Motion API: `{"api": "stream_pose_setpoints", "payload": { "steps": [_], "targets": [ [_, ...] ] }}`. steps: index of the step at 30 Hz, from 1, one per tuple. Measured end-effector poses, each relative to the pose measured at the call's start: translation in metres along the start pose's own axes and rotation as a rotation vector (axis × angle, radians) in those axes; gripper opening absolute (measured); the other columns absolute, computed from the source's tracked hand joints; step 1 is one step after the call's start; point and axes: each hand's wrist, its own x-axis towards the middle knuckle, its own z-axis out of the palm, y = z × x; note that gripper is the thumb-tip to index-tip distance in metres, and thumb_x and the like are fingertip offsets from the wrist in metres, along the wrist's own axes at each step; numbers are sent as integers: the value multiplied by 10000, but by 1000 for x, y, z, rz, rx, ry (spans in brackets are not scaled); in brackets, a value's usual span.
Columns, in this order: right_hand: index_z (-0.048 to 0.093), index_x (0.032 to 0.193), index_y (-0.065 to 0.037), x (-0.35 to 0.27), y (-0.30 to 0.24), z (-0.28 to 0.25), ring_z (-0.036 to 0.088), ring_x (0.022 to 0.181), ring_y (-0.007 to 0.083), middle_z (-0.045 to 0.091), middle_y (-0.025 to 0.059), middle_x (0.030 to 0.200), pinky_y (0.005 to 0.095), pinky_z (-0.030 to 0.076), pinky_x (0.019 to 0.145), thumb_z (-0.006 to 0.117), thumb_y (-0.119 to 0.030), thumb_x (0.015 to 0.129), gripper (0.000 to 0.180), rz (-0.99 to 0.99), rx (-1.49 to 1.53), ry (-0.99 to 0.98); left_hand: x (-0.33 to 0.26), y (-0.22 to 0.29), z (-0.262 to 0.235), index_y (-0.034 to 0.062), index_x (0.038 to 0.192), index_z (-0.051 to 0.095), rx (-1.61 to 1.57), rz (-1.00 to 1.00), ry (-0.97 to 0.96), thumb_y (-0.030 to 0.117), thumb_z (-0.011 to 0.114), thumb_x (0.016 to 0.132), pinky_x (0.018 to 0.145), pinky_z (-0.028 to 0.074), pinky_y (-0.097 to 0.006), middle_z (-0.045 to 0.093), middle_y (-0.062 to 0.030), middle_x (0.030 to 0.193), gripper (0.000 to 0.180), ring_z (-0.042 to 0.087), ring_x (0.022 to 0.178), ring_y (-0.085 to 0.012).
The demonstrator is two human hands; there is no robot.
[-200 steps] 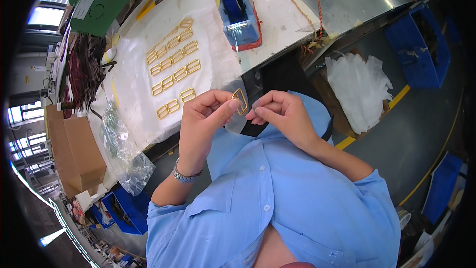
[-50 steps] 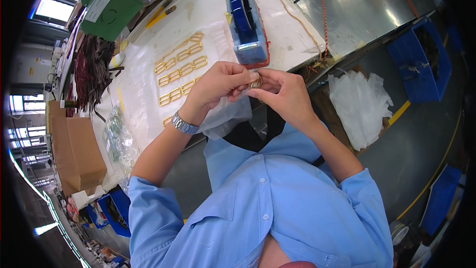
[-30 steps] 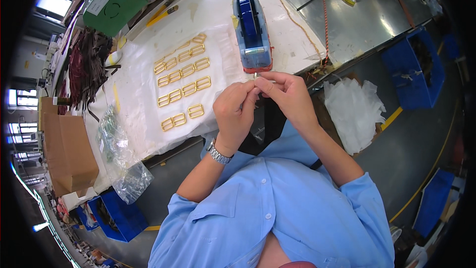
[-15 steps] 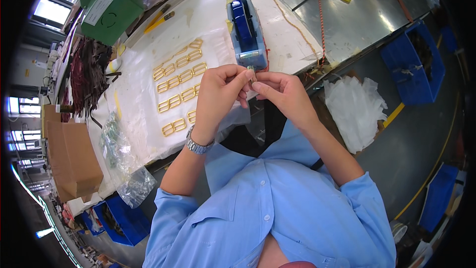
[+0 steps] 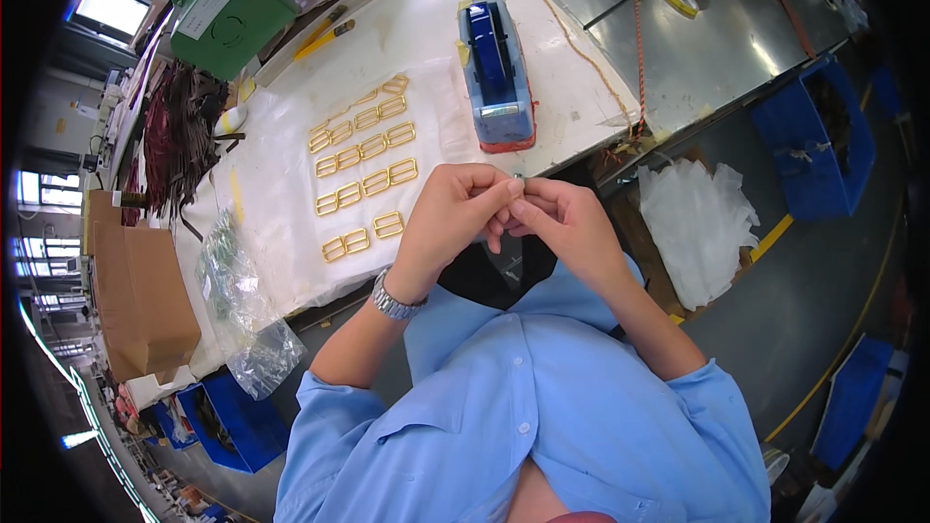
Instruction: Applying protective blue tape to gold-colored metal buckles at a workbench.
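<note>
My left hand (image 5: 455, 211) and my right hand (image 5: 573, 217) meet in front of my chest, just off the table's near edge. Thumbs and fingertips of both are pinched together on a small shiny piece (image 5: 518, 182); the fingers cover most of it, so its kind does not show. Straight beyond them stands a light-blue tape dispenser (image 5: 508, 126) carrying a roll of blue tape (image 5: 487, 53). Several gold slider buckles (image 5: 402, 171) lie in rows on a white sheet (image 5: 291, 223), left of my hands.
A green machine housing (image 5: 228, 15) stands at the far left, near dark strips (image 5: 179, 136) and yellow-handled cutters (image 5: 323, 41). Left are a cardboard box (image 5: 145, 300) and clear plastic bags (image 5: 262, 358). White sheets (image 5: 693, 232) and a blue bin (image 5: 809, 145) sit to the right.
Both hands have drawn back from the dispenser toward my body, still pinched together. More of the dispenser's near end and of the buckles now shows. The view has shifted slightly.
</note>
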Motion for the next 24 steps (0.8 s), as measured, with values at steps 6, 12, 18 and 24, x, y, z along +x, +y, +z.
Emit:
{"api": "stream_pose_setpoints", "payload": {
  "steps": [6,12,18,24],
  "targets": [
    [706,1203,41,-23,-24,4,785,861,296,776,179,963,384,613,779,771,-100,938,307,-440,-811,89,-48,11,16,-17,1060,788,393,107,192,116,747,1040,593,554,-231,717,-22,805,141,682,674,-75],
    [671,1224,40,-22,-17,19,750,852,349,749,164,894,460,598,765,791,-101,899,374,-611,-1051,-53,-62,-14,22,-9,1102,790,341,445,398,0,739,1001,638,569,-247,772,-51,878,114,727,731,-100],
    [624,1336,63,-22,-14,36,747,936,363,762,179,1043,455,600,831,825,-92,881,521,-646,-1019,-3,-71,-22,13,-28,1112,792,660,619,568,-43,730,992,638,578,-256,796,-98,903,136,750,717,-131],
    [618,1447,-10,8,-13,51,672,1291,369,681,177,1428,438,561,1072,859,-138,885,625,-799,-1014,100,-26,1,-50,-42,1072,772,265,482,740,60,731,1020,630,577,-254,793,-83,840,122,741,710,-105]
  ]
}}
